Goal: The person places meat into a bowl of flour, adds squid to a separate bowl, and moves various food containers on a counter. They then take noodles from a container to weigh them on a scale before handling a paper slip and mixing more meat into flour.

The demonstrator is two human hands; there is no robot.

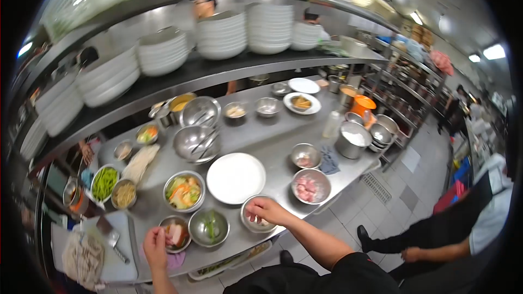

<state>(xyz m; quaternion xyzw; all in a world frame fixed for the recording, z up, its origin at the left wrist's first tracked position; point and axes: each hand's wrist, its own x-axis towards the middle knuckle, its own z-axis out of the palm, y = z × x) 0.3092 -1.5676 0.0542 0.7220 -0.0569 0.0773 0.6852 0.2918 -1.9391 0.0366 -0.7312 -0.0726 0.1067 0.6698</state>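
Observation:
My left hand (155,244), its fingers curled together, is at the left side of a small metal bowl (184,245) with pinkish-orange pieces of food (175,234). Whether it holds anything is hidden. My right hand (265,210) reaches over another metal bowl (245,223), fingers bent down and drawn together above pale contents; what they grip cannot be made out. Between the hands stands a metal bowl of green vegetable pieces (210,227). Behind are a bowl of mixed cut vegetables (184,191) and a large white plate (236,178) with nothing on it.
A cleaver (111,235) and a crumpled cloth (83,256) lie on a white cutting board (126,269) at left. A bowl of raw meat (308,188) stands right. Stacked white bowls (220,37) fill the shelf above. A co-worker's hand (412,254) is at lower right.

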